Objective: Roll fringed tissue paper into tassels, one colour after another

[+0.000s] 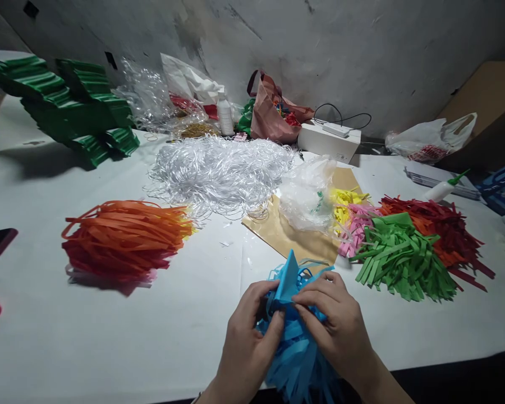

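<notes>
A blue fringed paper tassel (297, 359) lies at the table's near edge, its strips hanging toward me. My left hand (252, 331) pinches the folded top of it between thumb and fingers. From the other side, my right hand (336, 314) grips the same folded part with thumb and fingertips close together. A flat blue flap stands up between the two hands. Right of my hands lies a heap of green fringed paper (408, 258), with dark red fringed paper (446, 230), pink fringed paper (356, 227) and yellow fringed paper (345, 205) around it.
An orange-red tassel pile (126, 235) lies left on the white table (185, 336). White string (223, 168) is heaped behind a clear plastic bag (309, 193) and brown paper (273, 224). Green stacked paper (79, 112) stands back left; a glue bottle (441, 191) lies right.
</notes>
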A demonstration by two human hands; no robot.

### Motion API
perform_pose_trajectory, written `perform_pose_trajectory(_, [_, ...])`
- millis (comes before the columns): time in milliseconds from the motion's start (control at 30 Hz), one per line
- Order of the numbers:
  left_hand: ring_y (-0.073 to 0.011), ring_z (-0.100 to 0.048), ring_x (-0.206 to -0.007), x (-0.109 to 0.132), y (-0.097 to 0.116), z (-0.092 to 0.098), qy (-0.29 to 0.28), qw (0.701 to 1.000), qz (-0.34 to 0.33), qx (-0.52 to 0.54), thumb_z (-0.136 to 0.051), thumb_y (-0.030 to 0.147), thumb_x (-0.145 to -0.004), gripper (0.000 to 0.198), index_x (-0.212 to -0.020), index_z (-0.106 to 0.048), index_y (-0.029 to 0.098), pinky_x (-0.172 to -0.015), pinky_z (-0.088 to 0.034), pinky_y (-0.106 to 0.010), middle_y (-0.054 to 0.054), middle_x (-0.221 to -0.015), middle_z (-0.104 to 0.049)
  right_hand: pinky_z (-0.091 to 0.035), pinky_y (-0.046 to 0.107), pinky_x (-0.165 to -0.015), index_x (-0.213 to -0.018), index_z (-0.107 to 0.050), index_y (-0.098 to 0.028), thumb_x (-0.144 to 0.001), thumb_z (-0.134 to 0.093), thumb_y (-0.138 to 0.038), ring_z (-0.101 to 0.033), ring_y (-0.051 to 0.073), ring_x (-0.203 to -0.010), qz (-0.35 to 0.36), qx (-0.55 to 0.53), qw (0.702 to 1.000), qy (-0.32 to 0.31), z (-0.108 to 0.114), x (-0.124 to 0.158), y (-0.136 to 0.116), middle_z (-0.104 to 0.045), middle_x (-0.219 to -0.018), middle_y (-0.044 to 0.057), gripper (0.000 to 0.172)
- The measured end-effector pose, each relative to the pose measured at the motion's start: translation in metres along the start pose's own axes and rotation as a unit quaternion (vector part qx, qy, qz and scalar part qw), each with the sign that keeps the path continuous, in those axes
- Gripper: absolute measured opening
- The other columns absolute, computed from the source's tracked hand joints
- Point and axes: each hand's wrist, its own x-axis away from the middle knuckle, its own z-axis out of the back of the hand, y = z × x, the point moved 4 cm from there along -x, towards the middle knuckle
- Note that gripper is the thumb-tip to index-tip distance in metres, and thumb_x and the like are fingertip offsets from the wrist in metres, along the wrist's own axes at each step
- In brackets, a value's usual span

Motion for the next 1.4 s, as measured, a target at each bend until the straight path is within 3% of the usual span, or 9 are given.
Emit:
perform_pose_trajectory(233, [-0.0180,-0.066,-0.084,0.000,-0.002,0.001,-0.005,1.000,-0.019,-0.023,-0.057,0.027,-0.093,0.025,-0.117,-0.062,0.025,-0.072,-0.055,-0.028,-0.006,-0.108,-0.067,-0.043,0.033,-0.079,-0.077,-0.066,-0.023,-0.087,-0.069,-0.016,-0.064,0.018,-0.075,-0.122,-0.092,0.988,-0.037,-0.001,-0.002,0.012,-0.071,-0.075,-0.002,0.012])
perform_pose_trajectory(367, [-0.0185,-0.067,-0.086,0.001,-0.005,0.001,-0.007,1.000,-0.023,-0.018,-0.057,0.027,-0.093,0.026,-0.118,-0.062,0.026,-0.073,-0.056,-0.028,-0.006,-0.111,-0.067,-0.043,0.030,-0.077,-0.080,-0.070,-0.024,-0.092,-0.067,-0.024,-0.064,0.017,-0.077,-0.158,-0.142,0.974,-0.074,0.000,-0.004,0.016,-0.073,-0.077,-0.002,0.013])
perform_pose_trajectory(467, [-0.0199,-0.068,-0.092,0.001,-0.008,0.000,-0.009,1.000,-0.026,-0.014,-0.057,0.027,-0.093,0.028,-0.121,-0.061,0.025,-0.076,-0.057,-0.029,-0.007,-0.114,-0.067,-0.043,0.030,-0.077,-0.085,-0.068,-0.024,-0.095,-0.062,-0.020,-0.063,0.017,-0.079,-0.122,-0.112,0.983,-0.083,0.001,-0.006,0.013,-0.072,-0.081,-0.002,0.013])
perform_pose_trajectory(600, [-0.0212,-0.067,-0.098,-0.001,-0.009,0.000,-0.023,0.999,-0.019,-0.021,-0.055,0.028,-0.095,0.027,-0.121,-0.060,0.024,-0.081,-0.057,-0.031,-0.008,-0.115,-0.066,-0.044,0.033,-0.081,-0.099,-0.061,-0.021,-0.095,-0.053,-0.010,-0.060,0.018,-0.082,0.003,-0.033,0.998,-0.050,0.003,-0.006,0.005,-0.069,-0.088,0.002,0.015])
perform_pose_trajectory(733, [-0.0201,-0.067,-0.095,-0.002,-0.006,0.001,-0.022,0.999,-0.027,-0.029,-0.055,0.026,-0.094,0.028,-0.122,-0.059,0.025,-0.079,-0.057,-0.031,-0.006,-0.114,-0.067,-0.042,0.034,-0.078,-0.092,-0.059,-0.019,-0.091,-0.047,-0.002,-0.052,0.018,-0.079,0.092,0.020,0.994,-0.053,0.004,-0.007,-0.002,-0.064,-0.091,0.005,0.021])
perform_pose_trajectory(933, [-0.0197,-0.067,-0.097,-0.001,-0.005,-0.001,-0.024,0.999,-0.033,-0.017,-0.055,0.026,-0.094,0.027,-0.121,-0.058,0.026,-0.081,-0.058,-0.031,-0.005,-0.114,-0.066,-0.038,0.040,-0.087,-0.101,-0.065,-0.014,-0.088,-0.052,-0.007,-0.058,0.020,-0.087,0.127,0.085,0.987,-0.057,0.009,-0.010,-0.016,-0.065,-0.098,0.009,0.020])
perform_pose_trajectory(1100, [-0.0197,-0.067,-0.097,0.000,-0.005,-0.002,-0.019,0.999,-0.038,-0.022,-0.055,0.027,-0.094,0.026,-0.119,-0.059,0.026,-0.081,-0.058,-0.030,-0.006,-0.114,-0.067,-0.034,0.041,-0.087,-0.091,-0.064,-0.015,-0.091,-0.053,-0.008,-0.060,0.022,-0.087,0.127,0.143,0.980,-0.049,0.004,-0.009,-0.021,-0.067,-0.095,0.009,0.013])
perform_pose_trajectory(1400, [-0.0188,-0.068,-0.092,0.001,-0.008,0.000,-0.015,0.998,-0.043,-0.041,-0.056,0.029,-0.094,0.027,-0.120,-0.059,0.026,-0.077,-0.058,-0.028,-0.006,-0.114,-0.067,-0.038,0.039,-0.087,-0.090,-0.062,-0.017,-0.091,-0.051,-0.004,-0.060,0.018,-0.078,0.124,0.110,0.986,0.004,-0.001,-0.006,-0.016,-0.066,-0.083,0.004,0.017])
